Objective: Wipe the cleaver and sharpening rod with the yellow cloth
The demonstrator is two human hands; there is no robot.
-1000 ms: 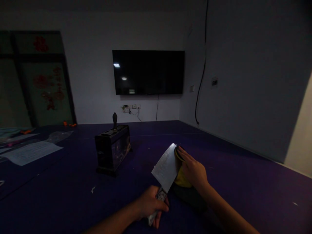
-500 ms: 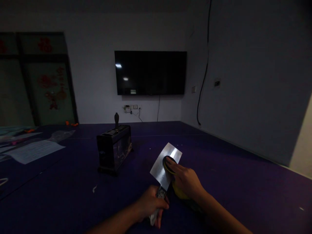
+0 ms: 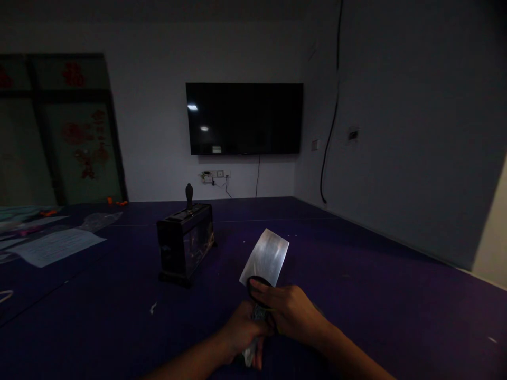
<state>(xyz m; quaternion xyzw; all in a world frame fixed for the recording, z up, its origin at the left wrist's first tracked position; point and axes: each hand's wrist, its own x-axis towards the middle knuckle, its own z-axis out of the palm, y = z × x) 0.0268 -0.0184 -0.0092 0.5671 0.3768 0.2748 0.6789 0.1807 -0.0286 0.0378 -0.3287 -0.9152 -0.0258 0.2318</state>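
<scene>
My left hand [image 3: 241, 333] is closed around the handle of a broad steel cleaver [image 3: 266, 257], whose blade points up and away over the dark purple surface [image 3: 356, 295]. My right hand [image 3: 291, 312] presses a dark-edged cloth or pad [image 3: 255, 287] against the base of the blade, just above my left hand. Its fingers curl over the pad, and most of the pad is hidden under them.
A dark knife block [image 3: 184, 243] with one handle sticking up stands to the left of the cleaver. Papers and plastic [image 3: 55, 244] lie at far left. A wall-mounted television [image 3: 244, 118] and sockets are on the far wall. The room is dim.
My right hand with the pad has slid down the blade from its tip to its base near the handle. The left hand has kept the cleaver nearly still.
</scene>
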